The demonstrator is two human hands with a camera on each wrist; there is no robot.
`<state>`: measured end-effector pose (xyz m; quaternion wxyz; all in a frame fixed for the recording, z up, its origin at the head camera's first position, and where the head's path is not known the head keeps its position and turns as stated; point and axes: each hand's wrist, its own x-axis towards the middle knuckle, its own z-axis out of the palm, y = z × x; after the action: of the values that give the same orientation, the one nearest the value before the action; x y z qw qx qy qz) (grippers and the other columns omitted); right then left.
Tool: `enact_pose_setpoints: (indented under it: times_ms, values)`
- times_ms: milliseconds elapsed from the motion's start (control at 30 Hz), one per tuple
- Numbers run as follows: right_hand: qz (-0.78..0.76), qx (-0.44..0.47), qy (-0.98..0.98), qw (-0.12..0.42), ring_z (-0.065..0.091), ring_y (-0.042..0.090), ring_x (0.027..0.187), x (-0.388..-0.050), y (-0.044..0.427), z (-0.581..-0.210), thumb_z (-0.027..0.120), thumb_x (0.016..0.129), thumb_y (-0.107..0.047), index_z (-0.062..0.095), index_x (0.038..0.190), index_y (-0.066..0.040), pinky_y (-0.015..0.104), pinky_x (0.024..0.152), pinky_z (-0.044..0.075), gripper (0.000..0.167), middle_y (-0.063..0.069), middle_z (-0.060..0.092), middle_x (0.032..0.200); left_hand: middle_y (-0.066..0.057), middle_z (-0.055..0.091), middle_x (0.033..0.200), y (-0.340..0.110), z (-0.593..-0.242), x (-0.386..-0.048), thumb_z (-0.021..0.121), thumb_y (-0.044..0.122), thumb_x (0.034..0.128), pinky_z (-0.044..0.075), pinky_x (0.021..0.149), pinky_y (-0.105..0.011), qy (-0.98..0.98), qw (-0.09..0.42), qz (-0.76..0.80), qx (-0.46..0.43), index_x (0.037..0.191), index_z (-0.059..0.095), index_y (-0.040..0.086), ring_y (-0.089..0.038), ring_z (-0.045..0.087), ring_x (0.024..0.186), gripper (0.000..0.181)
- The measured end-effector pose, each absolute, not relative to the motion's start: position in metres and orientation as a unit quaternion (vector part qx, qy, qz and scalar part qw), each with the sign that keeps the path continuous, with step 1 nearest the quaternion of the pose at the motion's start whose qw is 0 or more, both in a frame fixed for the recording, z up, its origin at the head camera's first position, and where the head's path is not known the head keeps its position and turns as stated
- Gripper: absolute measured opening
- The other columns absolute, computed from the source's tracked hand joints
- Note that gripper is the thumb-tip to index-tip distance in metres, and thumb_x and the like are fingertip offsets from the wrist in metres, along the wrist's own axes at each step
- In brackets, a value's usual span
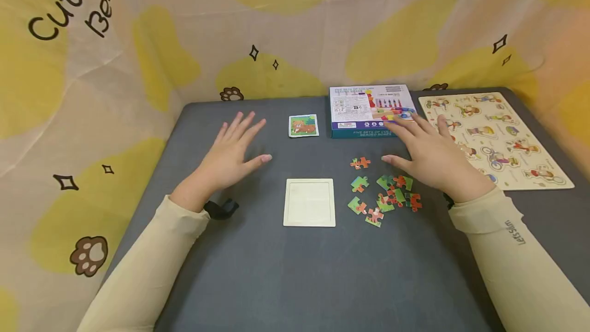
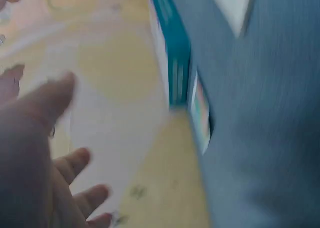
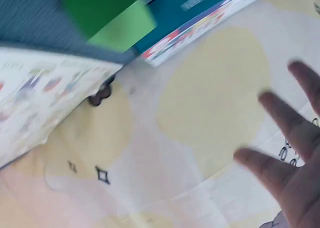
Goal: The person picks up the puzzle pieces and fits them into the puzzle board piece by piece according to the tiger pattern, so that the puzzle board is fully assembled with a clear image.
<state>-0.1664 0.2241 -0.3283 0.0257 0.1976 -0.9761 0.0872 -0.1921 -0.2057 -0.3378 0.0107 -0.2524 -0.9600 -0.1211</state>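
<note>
My left hand (image 1: 230, 160) hovers over the left of the grey table with its fingers spread, holding nothing. On the other side my right hand (image 1: 433, 155) is raised too, fingers apart and nothing in its grip. It is nearest to a loose heap of jigsaw pieces (image 1: 395, 196) in green and orange. More pieces lie just left of that heap, among them a mostly green piece (image 1: 359, 184) and an orange piece (image 1: 360, 163). Between the hands sits a pale square puzzle tray (image 1: 310, 204) with a raised rim. Beyond it lies a small picture card (image 1: 303, 126) showing an orange animal.
A boxed set (image 1: 350, 109) stands at the back, partly behind my right fingertips. To its right lies a wooden peg-style picture board (image 1: 521, 142). Patterned cloth (image 1: 295, 29) closes off the back and left side. A blurred green shape (image 3: 107, 17) appears in the right wrist view.
</note>
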Motion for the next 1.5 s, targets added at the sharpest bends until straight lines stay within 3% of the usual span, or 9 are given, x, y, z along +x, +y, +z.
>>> enact_pose_setpoints:
  times_ms: [67, 100, 200, 300, 467, 667, 867, 1067, 1500]
  values:
    - [0.098, 0.226, -0.969, 0.036, 0.049, 0.045, 0.139, -0.166, 0.213, -0.332, 0.077, 0.097, -0.036, 0.058, 0.15, -0.011, 0.067, 0.117, 0.025, 0.062, 0.019, 0.057, 0.148, -0.012, 0.031, 0.169, -0.196, -0.351, -0.183, 0.065, 0.046, 0.1033, 0.007, 0.124, -0.06, -0.947, -0.009, -0.147, -0.286, 0.162, 0.04, 0.014, -0.034, 0.011, 0.16, 0.072]
    - [0.103, 0.238, -0.965, 0.035, 0.06, 0.043, 0.126, -0.166, 0.207, -0.335, 0.08, 0.095, -0.029, 0.066, 0.141, -0.009, 0.064, 0.11, 0.038, 0.052, 0.018, 0.064, 0.139, -0.012, 0.038, 0.166, -0.191, -0.359, -0.178, 0.067, 0.044, 0.1028, 0.009, 0.124, -0.06, -0.939, -0.023, -0.158, -0.305, 0.159, 0.046, 0.013, -0.036, 0.016, 0.159, 0.068]
    - [0.117, 0.259, -0.959, 0.012, 0.071, 0.034, 0.099, -0.17, 0.192, -0.344, 0.083, 0.093, -0.021, 0.076, 0.126, -0.008, 0.052, 0.084, 0.056, 0.036, 0.014, 0.074, 0.119, -0.011, 0.046, 0.161, -0.179, -0.382, -0.165, 0.073, 0.042, 0.0995, 0.013, 0.123, -0.061, -0.916, -0.083, -0.183, -0.346, 0.155, 0.051, 0.012, -0.036, 0.023, 0.157, 0.067]
    - [0.116, 0.259, -0.959, -0.019, 0.07, 0.027, 0.088, -0.176, 0.181, -0.351, 0.084, 0.091, -0.018, 0.078, 0.122, -0.007, 0.047, 0.077, 0.057, 0.033, 0.011, 0.075, 0.113, -0.009, 0.037, 0.166, -0.173, -0.402, -0.16, 0.078, 0.048, 0.0937, 0.01, 0.124, -0.059, -0.9, -0.123, -0.198, -0.367, 0.159, 0.046, 0.015, -0.033, 0.018, 0.158, 0.08]
    - [0.121, 0.253, -0.957, -0.076, 0.068, 0.025, 0.091, -0.182, 0.169, -0.358, 0.088, 0.088, -0.019, 0.08, 0.118, -0.008, 0.048, 0.083, 0.057, 0.033, 0.007, 0.074, 0.107, -0.007, 0.027, 0.171, -0.172, -0.422, -0.159, 0.085, 0.051, 0.0857, 0.007, 0.125, -0.056, -0.886, -0.114, -0.223, -0.391, 0.162, 0.04, 0.015, -0.03, 0.014, 0.16, 0.096]
    - [0.129, 0.269, -0.945, -0.132, 0.06, 0.021, 0.082, -0.183, 0.161, -0.365, 0.09, 0.085, -0.025, 0.078, 0.112, -0.009, 0.043, 0.077, 0.054, 0.034, 0.003, 0.065, 0.096, -0.005, 0.032, 0.169, -0.178, -0.431, -0.156, 0.089, 0.05, 0.0823, 0.007, 0.125, -0.055, -0.883, -0.084, -0.243, -0.393, 0.161, 0.041, 0.014, -0.027, 0.016, 0.159, 0.099]
    - [0.154, 0.253, -0.942, -0.157, 0.054, 0.021, 0.077, -0.185, 0.162, -0.367, 0.09, 0.085, -0.02, 0.067, 0.093, -0.01, 0.036, 0.069, 0.046, 0.026, 0.004, 0.055, 0.084, -0.002, 0.032, 0.169, -0.177, -0.436, -0.158, 0.087, 0.053, 0.083, 0.007, 0.126, -0.053, -0.882, -0.073, -0.242, -0.397, 0.16, 0.042, 0.016, -0.024, 0.016, 0.159, 0.097]
    - [0.179, 0.28, -0.93, -0.157, 0.052, 0.018, 0.072, -0.186, 0.164, -0.364, 0.09, 0.084, -0.015, 0.058, 0.085, -0.014, 0.034, 0.065, 0.042, 0.032, 0.001, 0.051, 0.074, -0.001, 0.035, 0.167, -0.173, -0.438, -0.163, 0.089, 0.052, 0.0808, 0.007, 0.126, -0.051, -0.885, -0.065, -0.241, -0.392, 0.159, 0.044, 0.016, -0.021, 0.017, 0.159, 0.097]
    - [0.303, 0.257, -0.912, -0.106, 0.063, 0.016, 0.077, -0.164, 0.113, -0.359, 0.079, 0.092, -0.001, 0.071, 0.095, -0.012, 0.035, 0.074, 0.055, 0.014, -0.002, 0.07, 0.085, -0.002, 0.037, 0.166, -0.171, -0.437, -0.16, 0.088, 0.056, 0.0811, 0.009, 0.126, -0.051, -0.89, -0.056, -0.24, -0.384, 0.157, 0.047, 0.014, -0.023, 0.02, 0.158, 0.095]
